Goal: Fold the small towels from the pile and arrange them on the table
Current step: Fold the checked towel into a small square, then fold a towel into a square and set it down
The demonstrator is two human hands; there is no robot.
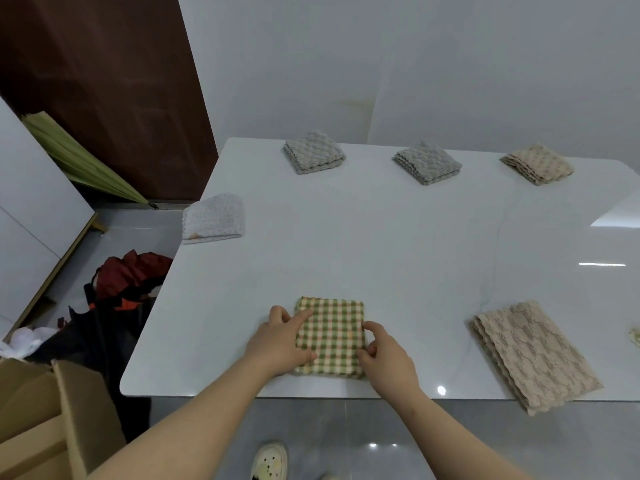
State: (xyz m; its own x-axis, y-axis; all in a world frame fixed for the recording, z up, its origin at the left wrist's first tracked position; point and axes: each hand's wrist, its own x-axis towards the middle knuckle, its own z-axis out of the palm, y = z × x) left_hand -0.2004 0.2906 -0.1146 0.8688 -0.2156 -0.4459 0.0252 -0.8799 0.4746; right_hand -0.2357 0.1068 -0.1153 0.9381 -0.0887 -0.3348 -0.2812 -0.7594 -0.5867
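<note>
A green and orange checked towel [334, 332], folded into a rectangle, lies near the front edge of the white table [398, 254]. My left hand [280, 341] grips its left edge, fingers over the top and thumb at the near side. At the right edge my right hand [384, 355] pinches the towel with curled fingers. Two grey folded towels [314, 152] [427, 163] and a beige folded towel [536, 163] sit in a row along the far edge. A white folded towel [214, 218] hangs over the left edge.
A beige towel [533, 355], folded long, lies at the front right and overhangs the edge. On the floor at left are an open cardboard box [45, 420] and dark red and black cloth [128, 282]. A shoe [270, 460] shows below the table.
</note>
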